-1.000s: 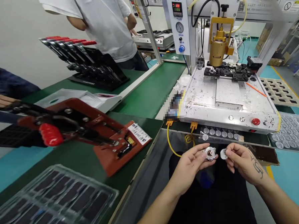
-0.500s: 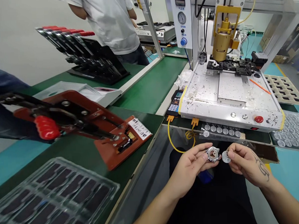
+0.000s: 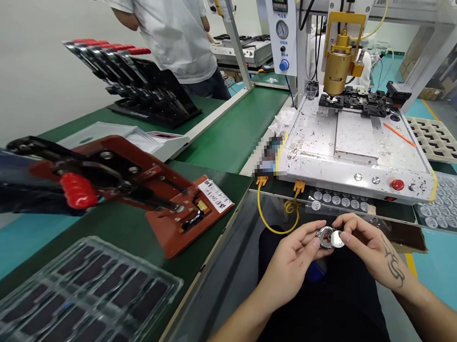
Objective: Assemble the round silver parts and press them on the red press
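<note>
A round metal watch case [image 3: 324, 237] is pinched in my left hand [image 3: 294, 257], above my lap. My right hand [image 3: 370, 245] holds a small shiny round disc [image 3: 337, 239] between thumb and finger. The disc overlaps the right side of the case; whether the two touch is hard to tell. Beyond my hands, a plastic sheet of round discs [image 3: 336, 200] lies under the front edge of the white dispensing machine [image 3: 328, 168]. A second sheet of discs [image 3: 447, 208] is at the right.
On the green table at left are a brown toggle-clamp fixture [image 3: 170, 230] with a red handle and a clear compartment tray [image 3: 93, 300]. Black clamp fixtures [image 3: 151, 88] stand behind. A yellow cable [image 3: 259, 210] hangs from the machine. A person [image 3: 175, 36] stands at the back.
My right hand has moved left, bringing the disc from beside the watch case to over its right part. The disc now shows a bright, reflective face. The view has shifted slightly.
</note>
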{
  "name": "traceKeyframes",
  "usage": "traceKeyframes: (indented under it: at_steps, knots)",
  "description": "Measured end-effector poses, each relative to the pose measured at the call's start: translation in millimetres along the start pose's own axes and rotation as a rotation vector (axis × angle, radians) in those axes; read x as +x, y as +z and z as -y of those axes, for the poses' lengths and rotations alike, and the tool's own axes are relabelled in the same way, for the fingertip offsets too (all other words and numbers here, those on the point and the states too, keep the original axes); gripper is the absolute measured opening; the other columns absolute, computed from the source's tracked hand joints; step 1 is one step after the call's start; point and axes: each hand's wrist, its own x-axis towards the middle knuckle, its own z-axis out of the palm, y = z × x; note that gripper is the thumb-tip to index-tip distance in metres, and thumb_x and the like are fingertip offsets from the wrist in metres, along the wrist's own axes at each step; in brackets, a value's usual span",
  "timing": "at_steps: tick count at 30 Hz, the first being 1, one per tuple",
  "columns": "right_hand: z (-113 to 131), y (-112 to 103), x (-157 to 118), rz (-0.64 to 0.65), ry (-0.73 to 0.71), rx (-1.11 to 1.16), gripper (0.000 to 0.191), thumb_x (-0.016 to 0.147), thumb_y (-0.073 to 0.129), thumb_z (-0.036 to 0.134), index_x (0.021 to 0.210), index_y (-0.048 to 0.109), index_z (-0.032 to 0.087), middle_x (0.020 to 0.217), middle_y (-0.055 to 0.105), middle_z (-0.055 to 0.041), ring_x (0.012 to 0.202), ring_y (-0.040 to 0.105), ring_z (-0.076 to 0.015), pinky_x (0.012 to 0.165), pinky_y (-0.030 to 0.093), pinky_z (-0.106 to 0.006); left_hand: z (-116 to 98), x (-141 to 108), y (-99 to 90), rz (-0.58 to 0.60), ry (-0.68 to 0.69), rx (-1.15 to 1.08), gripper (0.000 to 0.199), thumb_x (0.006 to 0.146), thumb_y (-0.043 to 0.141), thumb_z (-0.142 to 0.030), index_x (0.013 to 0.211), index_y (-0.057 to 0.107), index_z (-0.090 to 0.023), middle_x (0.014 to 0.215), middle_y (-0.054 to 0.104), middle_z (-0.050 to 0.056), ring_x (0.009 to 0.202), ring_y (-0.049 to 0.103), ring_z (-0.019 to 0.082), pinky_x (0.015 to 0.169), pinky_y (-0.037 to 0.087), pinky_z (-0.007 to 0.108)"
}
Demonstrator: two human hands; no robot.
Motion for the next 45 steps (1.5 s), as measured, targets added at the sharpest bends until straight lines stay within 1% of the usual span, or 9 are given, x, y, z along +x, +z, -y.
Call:
traceKeyframes:
  at_steps: [3, 7, 16, 22, 26, 29, 33, 40, 45]
  knots:
    - [0.3, 5.1, 0.5, 0.037, -0.007, -0.039, 0.029, 0.103, 0.065, 0.048, 0.087, 0.062, 0.024, 0.117, 0.069, -0.0078, 0.106, 0.064, -0.0245, 0.092, 0.054, -0.034, 0.8, -0.7, 1.7, 0.002, 0.011, 0.012, 0.046, 0.095, 0.08, -0.044, 0.133, 0.075, -0.019, 0.125, 0.08, 0.013, 0.117, 0.076, 0.032, 0.105, 0.064, 0.048]
    - [0.7, 9.2, 2.4, 0.043, -0.023, -0.042, 0.028, 0.103, 0.066, 0.046, 0.086, 0.063, 0.024, 0.113, 0.069, -0.007, 0.104, 0.064, -0.0235, 0.089, 0.053, -0.032, 0.4, -1.2, 3.2, 0.015, 0.014, 0.035, 0.047, 0.096, 0.079, -0.046, 0.134, 0.075, -0.02, 0.127, 0.079, 0.013, 0.118, 0.076, 0.031, 0.105, 0.064, 0.047]
    - [0.7, 11.3, 2.6, 0.029, -0.018, -0.062, 0.031, 0.103, 0.067, 0.048, 0.085, 0.063, 0.023, 0.113, 0.068, -0.0079, 0.101, 0.065, -0.0236, 0.087, 0.055, -0.033, -1.9, -2.2, 6.5, 0.01, 0.008, 0.09, 0.044, 0.098, 0.076, -0.044, 0.135, 0.074, -0.02, 0.126, 0.08, 0.013, 0.119, 0.076, 0.031, 0.107, 0.063, 0.046]
    - [1.0, -1.0, -0.4, 0.042, 0.008, -0.002, 0.031, 0.101, 0.07, 0.049, 0.085, 0.064, 0.023, 0.116, 0.071, -0.008, 0.101, 0.067, -0.0246, 0.087, 0.055, -0.033, -3.1, -2.9, 3.4, 0.005, -0.01, -0.031, 0.045, 0.093, 0.083, -0.043, 0.13, 0.076, -0.019, 0.121, 0.081, 0.013, 0.115, 0.077, 0.032, 0.103, 0.065, 0.048]
    - [0.0, -12.0, -11.8, -0.003, 0.007, 0.054, 0.031, 0.1, 0.071, 0.048, 0.083, 0.062, 0.024, 0.124, 0.073, -0.0095, 0.106, 0.068, -0.0267, 0.086, 0.057, -0.035, -8.0, -7.1, 3.5, 0.011, -0.031, -0.119, 0.044, 0.093, 0.084, -0.041, 0.13, 0.076, -0.018, 0.121, 0.082, 0.014, 0.117, 0.077, 0.033, 0.104, 0.065, 0.05]
    - [3.0, -13.6, -21.5, -0.036, 0.01, 0.061, 0.033, 0.1, 0.072, 0.049, 0.081, 0.061, 0.024, 0.127, 0.074, -0.0119, 0.114, 0.068, -0.0308, 0.088, 0.06, -0.039, -10.8, -10.9, 5.9, 0.023, -0.046, -0.133, 0.043, 0.095, 0.082, -0.04, 0.131, 0.076, -0.017, 0.122, 0.081, 0.015, 0.118, 0.077, 0.034, 0.105, 0.064, 0.052]
    - [7.5, -11.8, -28.0, -0.032, 0.027, 0.06, 0.032, 0.1, 0.072, 0.049, 0.083, 0.062, 0.024, 0.129, 0.073, -0.0135, 0.117, 0.068, -0.0324, 0.092, 0.06, -0.043, -10.5, -13.6, 7.8, 0.047, -0.06, -0.153, 0.039, 0.096, 0.081, -0.038, 0.13, 0.076, -0.018, 0.122, 0.082, 0.014, 0.116, 0.078, 0.032, 0.104, 0.065, 0.048]
    - [5.0, -11.5, -28.1, -0.008, 0.03, 0.124, 0.028, 0.102, 0.071, 0.044, 0.085, 0.062, 0.024, 0.128, 0.072, -0.0115, 0.115, 0.067, -0.0291, 0.091, 0.057, -0.038, -10.9, -12.7, 8.1, 0.043, -0.071, -0.163, 0.039, 0.096, 0.081, -0.037, 0.13, 0.076, -0.018, 0.121, 0.082, 0.013, 0.115, 0.078, 0.032, 0.104, 0.065, 0.05]
    - [4.2, -12.3, -27.6, 0.022, 0.038, 0.16, 0.024, 0.104, 0.069, 0.039, 0.088, 0.061, 0.024, 0.129, 0.07, -0.0089, 0.117, 0.064, -0.0262, 0.095, 0.053, -0.035, -12.5, -13.1, 9.6, 0.032, -0.072, -0.171, 0.037, 0.097, 0.081, -0.035, 0.129, 0.076, -0.017, 0.119, 0.082, 0.013, 0.113, 0.079, 0.03, 0.101, 0.066, 0.045]
